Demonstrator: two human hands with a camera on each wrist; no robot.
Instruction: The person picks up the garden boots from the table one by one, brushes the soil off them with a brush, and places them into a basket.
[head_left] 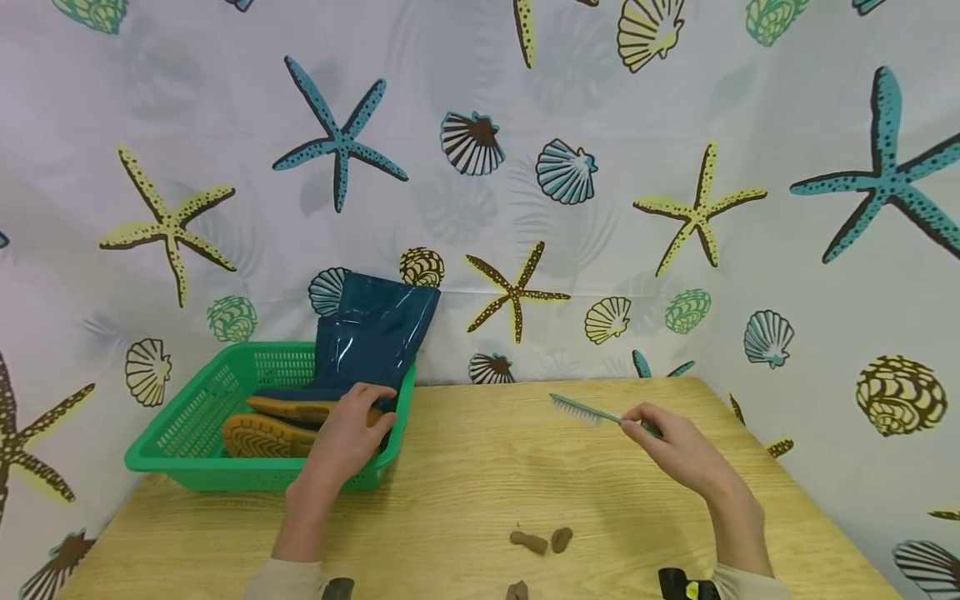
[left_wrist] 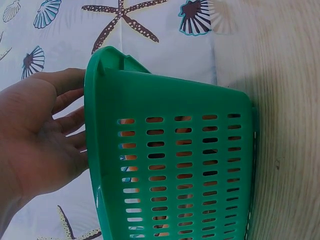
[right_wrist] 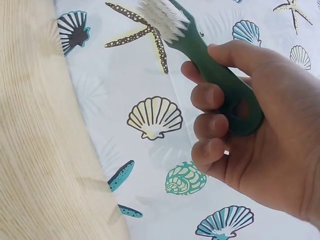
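My right hand (head_left: 678, 446) holds a green brush (head_left: 585, 408) by its handle, above the right part of the table. White bristles (right_wrist: 164, 19) show at the brush's head in the right wrist view, with fingers curled round the handle. My left hand (head_left: 348, 437) is over the right side of a green plastic basket (head_left: 187, 479), fingers spread loosely. A pair of dark blue rubber boots (head_left: 367, 342) with tan soles (head_left: 262, 437) lies in the basket, their shafts leaning up past its back rim. In the left wrist view the left fingertips pass behind the basket's rim (left_wrist: 92, 125).
The basket stands at the left of a light wooden table (head_left: 465, 467). Small brown lumps (head_left: 529, 542) lie near the table's front middle. A white curtain (head_left: 495, 208) printed with starfish and shells hangs behind the table and along its sides.
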